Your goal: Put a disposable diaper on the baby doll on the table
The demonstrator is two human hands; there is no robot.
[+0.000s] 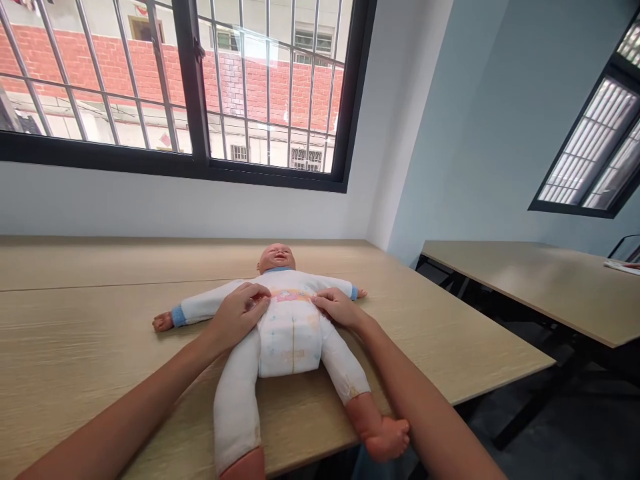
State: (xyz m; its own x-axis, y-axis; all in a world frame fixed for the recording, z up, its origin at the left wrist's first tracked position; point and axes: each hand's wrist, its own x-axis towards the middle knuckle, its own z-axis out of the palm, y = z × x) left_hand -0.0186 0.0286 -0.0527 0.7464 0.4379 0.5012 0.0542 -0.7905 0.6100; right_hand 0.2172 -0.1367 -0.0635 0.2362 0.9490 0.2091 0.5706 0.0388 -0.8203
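Observation:
A baby doll (235, 390) lies on its back on the wooden table, head toward the wall and legs toward me. It wears a white top with blue cuffs. Around its hips is a white diaper (283, 337) with a coloured print at the waistband. At the left side of that waistband, my left hand (243, 308) is closed, thumb and fingers pinching the diaper's edge. My right hand (338, 307) pinches the opposite side of the waistband. Both fingertips partly cover the diaper's side edges. One doll foot (385, 437) hangs near the table's front edge.
The light wooden table (100, 380) reaches to the white wall below a barred window (200, 87). To the right, across a gap, stands a second table (525, 280) with papers (623, 267) at its far right.

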